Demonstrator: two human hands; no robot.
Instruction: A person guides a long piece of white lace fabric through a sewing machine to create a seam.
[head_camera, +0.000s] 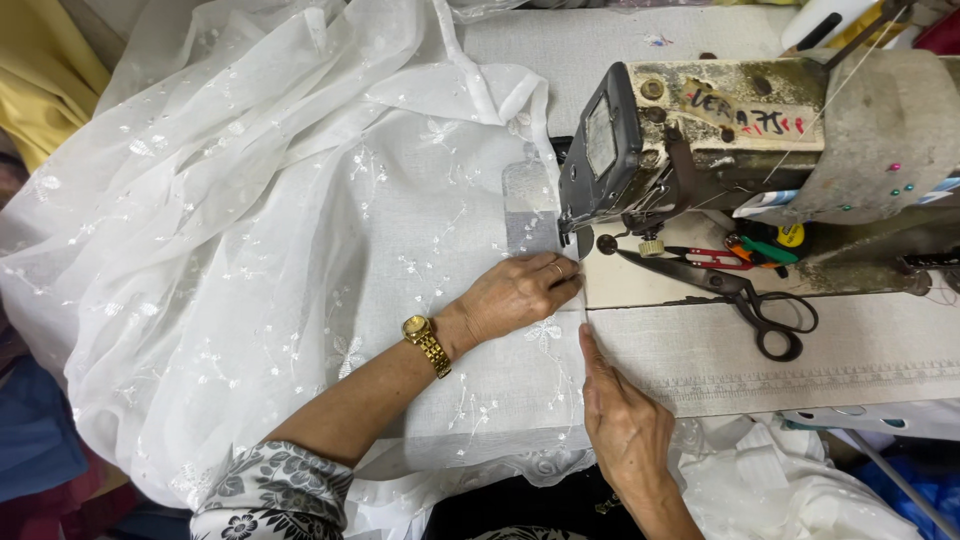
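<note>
The head view looks down on a sewing machine (700, 130), worn and grey, standing at the right of a pale surface (640, 40). A wide piece of sheer white fabric (280, 230), embroidered with small flowers, spreads over the left half of the surface and spills off its left edge in loose folds.

The left hand (518, 293) lies flat on the fabric just left of the needle area, fingers together and stretched toward the presser foot, pressing the cloth down rather than gripping it. A gold wristwatch (427, 343) sits on that wrist, and a sleeve with a grey floral print (270, 490) covers the upper arm.

The right hand (622, 420) rests nearer the body, its fingers extended and close together along the fabric's right edge, the fingertips touching the hem; it pins the edge flat and grasps nothing.

A strip of white hem tape (800, 365) runs across the surface to the right of that hand. Black scissors (745, 300) lie under the machine's arm, with red thread snips (715, 260) just beside them. Coloured pins (900, 185) stick in the machine's padded body.
</note>
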